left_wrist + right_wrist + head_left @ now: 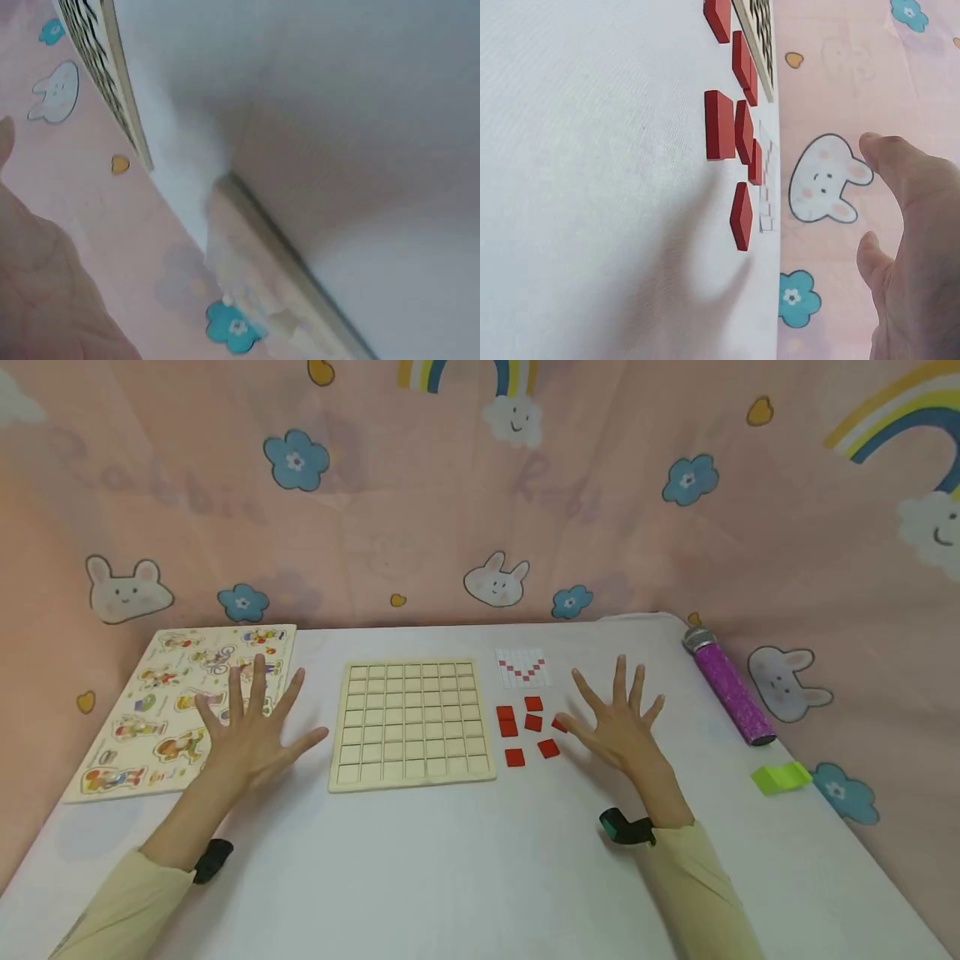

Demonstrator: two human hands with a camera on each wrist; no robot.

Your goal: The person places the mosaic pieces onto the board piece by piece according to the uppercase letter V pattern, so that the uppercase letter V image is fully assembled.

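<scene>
My left hand [251, 739] is spread, fingers apart, over the right edge of a picture puzzle board [142, 702]; it holds nothing. Between the hands lies a light wooden grid board [412, 723] with square cells. Several red square tiles [533, 722] are scattered to its right, and they also show as thick red tiles [720, 125] in the right wrist view. A small pattern card [522, 668] with a red V lies behind them. My right hand [622, 727] is spread above the table beside the tiles, its thumb overlapping one tile in the head view, gripping nothing.
A purple glittery microphone [733, 689] lies along the table's right side. Near it sits a bright green block [781, 777] at the table edge. A pink cloth backdrop [420, 527] with rabbits and flowers rises behind the white table [450, 868].
</scene>
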